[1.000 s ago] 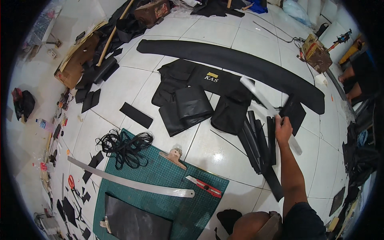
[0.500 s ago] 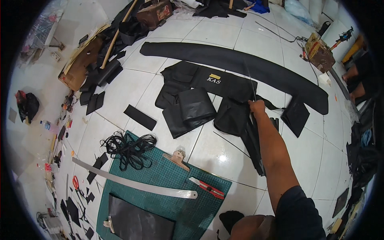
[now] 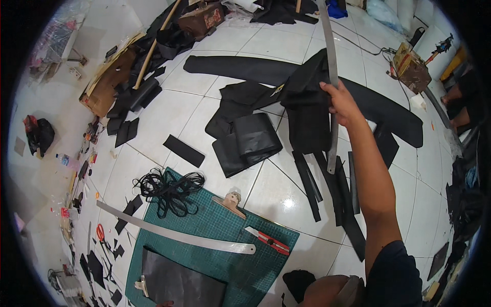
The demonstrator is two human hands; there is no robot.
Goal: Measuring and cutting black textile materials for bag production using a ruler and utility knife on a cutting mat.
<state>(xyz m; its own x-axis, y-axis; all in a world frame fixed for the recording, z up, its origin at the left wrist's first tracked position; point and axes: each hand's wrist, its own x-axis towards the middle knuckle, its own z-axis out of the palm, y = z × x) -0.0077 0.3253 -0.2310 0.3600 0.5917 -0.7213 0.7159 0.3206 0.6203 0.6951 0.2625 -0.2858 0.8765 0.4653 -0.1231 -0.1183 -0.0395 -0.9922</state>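
My right hand is clenched around a long metal strip and a black fabric piece lifted at one o'clock above the tiled floor; I should grip firmly, keeping both together; my left hand is unseen.

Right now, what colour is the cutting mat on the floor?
The cutting mat is dark green with a pale grid, clearest in the head view.
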